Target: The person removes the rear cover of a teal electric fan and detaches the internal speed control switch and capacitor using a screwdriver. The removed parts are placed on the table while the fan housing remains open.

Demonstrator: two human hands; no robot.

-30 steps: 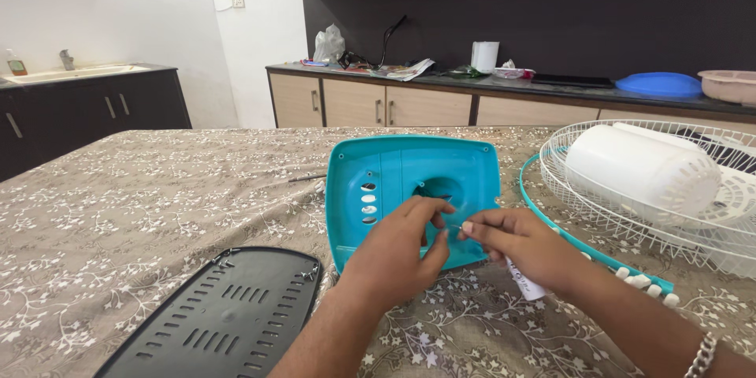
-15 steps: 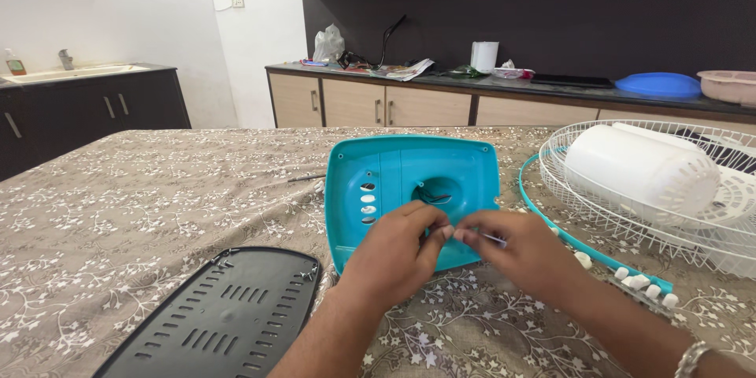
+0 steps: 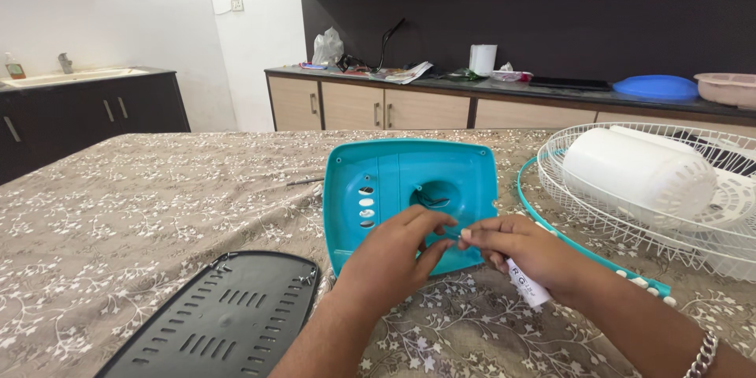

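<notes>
Your left hand (image 3: pixel 391 256) and right hand (image 3: pixel 516 248) meet fingertip to fingertip over the near edge of the teal square plastic housing (image 3: pixel 409 189), which lies hollow side up on the table. Your right grip is pinched shut on a small white tube with dark print (image 3: pixel 526 283), its nozzle pointing at your left fingers; your left fingers curl close against that nozzle, and whether they grip anything cannot be told.

Near left lies a black slotted plastic plate (image 3: pixel 216 319). To the right sit a white wire fan guard (image 3: pixel 693 213) with a white ribbed plastic motor cover (image 3: pixel 638 169) on it, and a teal plastic ring (image 3: pixel 567 228) beneath.

The table wears a brown cloth with a white floral pattern (image 3: pixel 118 220). Far off, a wooden cabinet counter (image 3: pixel 394 106) runs along a dark wall, and a sink (image 3: pixel 71 75) stands far left.

The fan guard is cut off at the right edge, and the tube's tip is too small to make out.
</notes>
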